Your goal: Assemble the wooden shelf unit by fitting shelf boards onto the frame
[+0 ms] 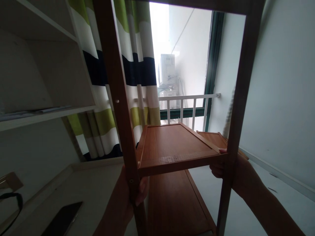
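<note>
A brown wooden shelf rack fills the middle of the view, with an upper shelf board (174, 146) and a lower board (177, 203). My left hand (123, 203) is wrapped round the rack's left upright post (115, 91) just below the upper board. My right hand (222, 167) grips the right upright post (242, 88) at the upper board's right corner, fingers curled behind the wood. Both hands hold the rack, which looks tilted toward me.
A pale desk (81, 183) lies at lower left with a dark phone (62, 218) on it. White wall shelves (49, 111) hang at left. A striped curtain (137, 68), a window and a white railing (189, 98) stand behind. A white wall (283, 98) is at right.
</note>
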`<state>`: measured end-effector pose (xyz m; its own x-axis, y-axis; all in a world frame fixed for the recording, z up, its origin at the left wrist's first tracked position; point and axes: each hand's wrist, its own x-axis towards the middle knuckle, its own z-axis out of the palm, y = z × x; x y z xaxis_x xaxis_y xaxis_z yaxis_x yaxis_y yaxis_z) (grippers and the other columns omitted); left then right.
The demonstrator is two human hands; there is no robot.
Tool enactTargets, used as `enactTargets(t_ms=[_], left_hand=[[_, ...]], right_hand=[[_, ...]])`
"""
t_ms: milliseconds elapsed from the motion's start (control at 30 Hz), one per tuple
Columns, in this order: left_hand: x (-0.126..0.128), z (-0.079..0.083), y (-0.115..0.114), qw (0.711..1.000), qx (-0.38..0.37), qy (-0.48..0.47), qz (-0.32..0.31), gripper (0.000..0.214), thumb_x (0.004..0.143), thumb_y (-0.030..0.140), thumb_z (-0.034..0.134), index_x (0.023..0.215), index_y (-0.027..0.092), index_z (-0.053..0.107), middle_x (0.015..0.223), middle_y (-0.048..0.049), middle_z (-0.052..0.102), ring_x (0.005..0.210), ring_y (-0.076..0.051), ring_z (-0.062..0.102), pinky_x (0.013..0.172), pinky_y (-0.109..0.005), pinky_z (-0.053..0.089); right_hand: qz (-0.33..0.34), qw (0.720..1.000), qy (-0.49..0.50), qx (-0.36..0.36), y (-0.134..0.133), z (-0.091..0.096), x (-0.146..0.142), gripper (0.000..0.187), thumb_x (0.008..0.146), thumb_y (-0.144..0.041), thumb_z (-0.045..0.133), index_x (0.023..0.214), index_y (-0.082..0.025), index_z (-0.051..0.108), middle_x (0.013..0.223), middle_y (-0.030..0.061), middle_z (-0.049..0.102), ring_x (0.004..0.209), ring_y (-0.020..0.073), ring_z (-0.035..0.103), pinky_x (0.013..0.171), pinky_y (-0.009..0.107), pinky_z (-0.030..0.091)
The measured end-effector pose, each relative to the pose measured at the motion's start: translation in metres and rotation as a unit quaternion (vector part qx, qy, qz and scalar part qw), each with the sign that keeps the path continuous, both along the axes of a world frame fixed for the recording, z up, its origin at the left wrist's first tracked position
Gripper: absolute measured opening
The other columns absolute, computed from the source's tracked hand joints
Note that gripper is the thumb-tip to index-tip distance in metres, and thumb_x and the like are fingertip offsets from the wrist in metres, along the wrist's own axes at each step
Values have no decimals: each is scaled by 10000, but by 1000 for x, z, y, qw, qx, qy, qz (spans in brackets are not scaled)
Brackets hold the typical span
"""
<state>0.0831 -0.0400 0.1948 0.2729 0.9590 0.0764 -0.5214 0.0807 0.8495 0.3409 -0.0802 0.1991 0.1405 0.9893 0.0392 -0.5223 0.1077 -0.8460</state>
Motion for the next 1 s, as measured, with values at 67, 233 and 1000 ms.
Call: enactTargets(t_ms=[67, 233, 1000], left_hand=[[0, 2, -2, 1000, -11, 4, -3, 512, 737, 506, 563, 416, 138, 408, 299, 51, 296, 229, -32, 261, 281, -139, 194], [3, 12, -12, 999, -18, 26, 27, 530, 805, 511, 470, 445, 122, 457, 366, 18, 421, 250, -41, 343, 301, -140, 245], [4, 12, -6, 986, 55, 108, 115, 553, 768, 566, 417, 523, 105, 596, 465, -74, 560, 373, -137, 474, 341, -221, 352]], right_hand=[[-24, 1000, -4, -3, 0, 1, -2, 325, 614, -352, 683, 526, -160, 436, 481, -25, 356, 421, 81, 333, 398, 205, 251], [-48, 999, -19, -9, 0, 2, -3, 303, 610, -341, 678, 548, -166, 438, 482, -29, 353, 426, 85, 335, 394, 205, 262], [-71, 997, -35, -4, -4, 9, -9, 329, 592, -324, 689, 498, -165, 417, 454, -28, 355, 406, 82, 335, 385, 210, 273]])
